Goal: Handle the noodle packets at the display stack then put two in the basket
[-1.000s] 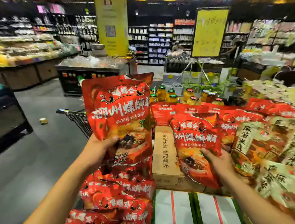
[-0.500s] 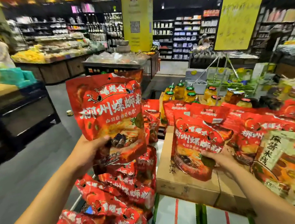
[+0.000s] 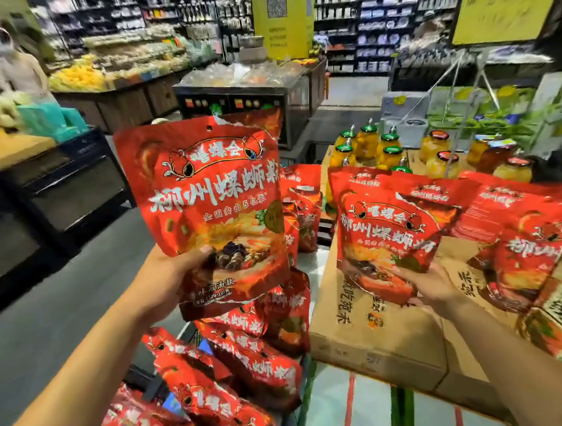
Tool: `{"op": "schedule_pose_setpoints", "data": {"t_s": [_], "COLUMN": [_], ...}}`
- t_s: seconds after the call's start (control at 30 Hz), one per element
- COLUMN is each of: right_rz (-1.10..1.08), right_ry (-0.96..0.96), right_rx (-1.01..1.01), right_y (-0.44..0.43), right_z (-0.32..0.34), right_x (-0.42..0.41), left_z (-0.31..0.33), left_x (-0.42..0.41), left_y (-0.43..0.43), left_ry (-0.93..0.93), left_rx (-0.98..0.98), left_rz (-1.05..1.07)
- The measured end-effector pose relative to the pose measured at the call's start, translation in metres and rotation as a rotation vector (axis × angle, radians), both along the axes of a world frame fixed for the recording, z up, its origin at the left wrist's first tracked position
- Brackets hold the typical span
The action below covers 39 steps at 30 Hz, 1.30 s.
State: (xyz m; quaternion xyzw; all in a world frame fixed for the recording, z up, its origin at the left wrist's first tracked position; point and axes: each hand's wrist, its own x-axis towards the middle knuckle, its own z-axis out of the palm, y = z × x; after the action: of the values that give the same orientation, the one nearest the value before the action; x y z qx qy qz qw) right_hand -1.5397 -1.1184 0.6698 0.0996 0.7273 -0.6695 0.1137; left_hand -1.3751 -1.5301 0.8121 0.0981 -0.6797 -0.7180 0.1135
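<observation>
Open grey aisle floor (image 3: 54,321) at left of frame; right side crowded. Left hand (image 3: 163,284) holds red glossy pouch (image 3: 215,211) upright at centre, thumb clamped on its lower front. Right hand (image 3: 432,288) grips second pouch (image 3: 387,237) by its bottom edge, tilted over cardboard box (image 3: 361,335). More crinkled pouches (image 3: 227,387) piled below.

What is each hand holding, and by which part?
Left hand grips a red foil noodle packet by its lower left edge; right hand holds a second red packet by its bottom corner.
</observation>
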Motion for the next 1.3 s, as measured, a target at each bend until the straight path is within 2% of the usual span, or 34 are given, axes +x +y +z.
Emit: {"op": "schedule_pose_setpoints", "data": {"t_s": [0.27,0.5,0.7,0.83,0.97,1.13,1.17,1.3], "right_rz": [0.213,0.275,0.222,0.190,0.169,0.120,0.074,-0.160], "right_ry": [-0.044,-0.107,-0.085,-0.024,0.073,0.194,0.245,0.661], "right_rx": [0.029,-0.027,-0.046,0.043,0.146,0.434,0.485,0.549], "right_y": [-0.004,-0.005,-0.004,0.001,0.010,0.026,0.030,0.038], "right_z": [0.013,-0.004,-0.012,-0.002,0.018,0.043,0.052,0.110], "right_x": [-0.063,-0.079,-0.074,-0.058,-0.031,0.017,0.029,0.061], "left_z": [-0.011,-0.022,-0.019,-0.010,0.002,0.014,0.017,0.024], "left_x": [-0.018,-0.027,-0.033,-0.032,-0.032,-0.031,-0.031,-0.036], "left_y": [-0.009,-0.015,-0.004,0.004,0.013,0.044,0.053,0.083], "left_ry": [-0.025,-0.045,-0.033,0.016,0.036,0.069,0.068,0.080], "left_rx": [0.027,0.011,0.034,0.006,0.023,-0.015,-0.024,-0.064], "left_rz": [-0.039,-0.048,-0.115,-0.172,-0.187,-0.252,-0.265,-0.399]}}
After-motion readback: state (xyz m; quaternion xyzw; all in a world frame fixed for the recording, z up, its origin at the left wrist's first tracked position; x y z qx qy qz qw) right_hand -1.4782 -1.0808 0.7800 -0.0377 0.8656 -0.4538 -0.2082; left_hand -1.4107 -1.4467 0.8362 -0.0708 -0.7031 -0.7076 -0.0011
